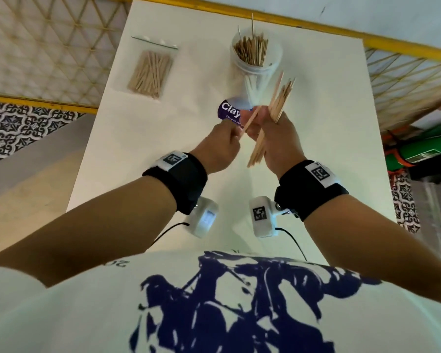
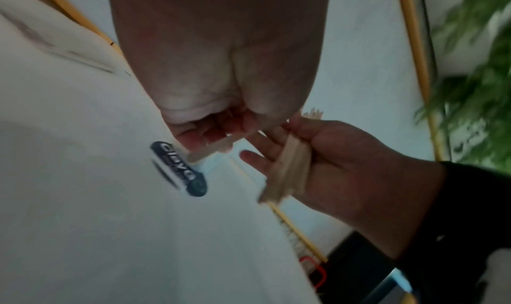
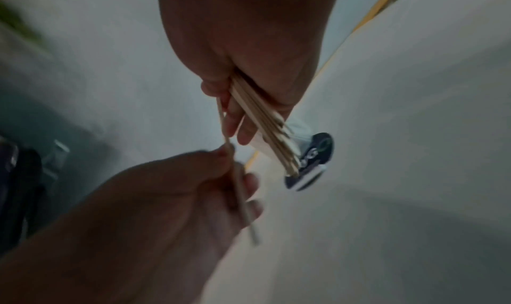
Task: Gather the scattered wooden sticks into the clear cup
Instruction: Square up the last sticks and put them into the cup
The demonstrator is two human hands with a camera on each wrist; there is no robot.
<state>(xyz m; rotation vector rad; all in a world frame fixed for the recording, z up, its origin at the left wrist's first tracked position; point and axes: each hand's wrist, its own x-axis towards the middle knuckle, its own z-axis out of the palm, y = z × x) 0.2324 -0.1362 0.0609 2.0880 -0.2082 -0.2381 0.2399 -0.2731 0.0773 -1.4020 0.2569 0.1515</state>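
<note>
at the left of the white table (image 1: pixel 143 159) lies a clear bag of sticks (image 1: pixel 150 72), flat and well apart from the hands. the left hand (image 1: pixel 220 146) pinches a single stick (image 1: pixel 250 122) between thumb and fingertip, its far end angled toward the right hand (image 1: pixel 278 141), which is clenched round a bundle of sticks (image 1: pixel 280 100) that fans out above and below the fist. beyond both hands stands the clear cup (image 1: pixel 256 59), already holding many sticks, some poking above its rim.

the risk, as i judge it: the bundle is splayed, so feeding in the single stick may loosen the grasp and spill sticks back on the table; tipped in askew, it could catch on those already upright or knock the light cup over.

a purple label (image 1: pixel 229 112) under the hands reads "clay" (the smaller line beneath is too blurred to read).
</note>
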